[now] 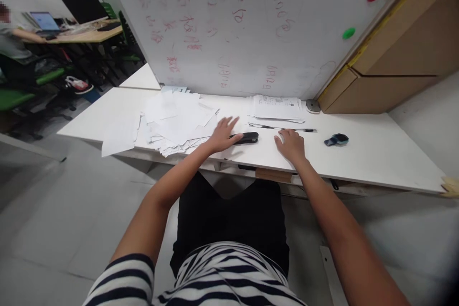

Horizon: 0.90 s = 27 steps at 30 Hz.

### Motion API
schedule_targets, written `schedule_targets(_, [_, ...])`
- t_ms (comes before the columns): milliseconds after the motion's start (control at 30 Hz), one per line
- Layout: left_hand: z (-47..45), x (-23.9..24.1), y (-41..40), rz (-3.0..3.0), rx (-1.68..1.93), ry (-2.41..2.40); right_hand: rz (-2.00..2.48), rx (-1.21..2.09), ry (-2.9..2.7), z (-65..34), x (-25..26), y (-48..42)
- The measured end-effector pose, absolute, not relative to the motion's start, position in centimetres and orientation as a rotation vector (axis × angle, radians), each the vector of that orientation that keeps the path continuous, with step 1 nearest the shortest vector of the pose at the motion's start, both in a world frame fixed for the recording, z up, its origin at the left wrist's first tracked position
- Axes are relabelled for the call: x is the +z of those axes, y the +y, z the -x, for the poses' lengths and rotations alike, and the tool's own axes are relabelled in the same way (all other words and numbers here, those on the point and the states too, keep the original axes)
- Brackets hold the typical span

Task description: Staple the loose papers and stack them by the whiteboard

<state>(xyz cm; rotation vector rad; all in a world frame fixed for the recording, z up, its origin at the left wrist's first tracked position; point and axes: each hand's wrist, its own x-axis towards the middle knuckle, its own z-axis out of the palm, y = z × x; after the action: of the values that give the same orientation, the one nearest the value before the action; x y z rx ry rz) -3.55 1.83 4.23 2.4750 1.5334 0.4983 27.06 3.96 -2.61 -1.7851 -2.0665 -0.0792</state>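
Observation:
My left hand (223,136) hovers over the white desk with its fingers spread. Its thumb reaches across the near end of a black stapler (249,138); whether it touches is hard to tell. Left of it lies a messy heap of loose papers (175,117). My right hand (292,146) rests on the desk, fingers slightly bent and the thumb apart, with no object visible in it. Just beyond its fingertips lie slim black-and-white pens (265,126), in front of a neat stack of printed sheets (276,107).
A dark smartwatch (336,140) lies to the right on the desk (373,153). Behind stands a whiteboard (229,24) with red writing and magnets. Cardboard boxes (401,38) fill the right back, beside a small grey device (313,106). Another person sits far left near a monitor (81,4).

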Motion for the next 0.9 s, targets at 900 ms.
schedule_targets(900, [19.8,3.9,2.9,-1.908,0.077,2.628,1.782,-0.053,-2.065,-27.1,-2.5,4.1])
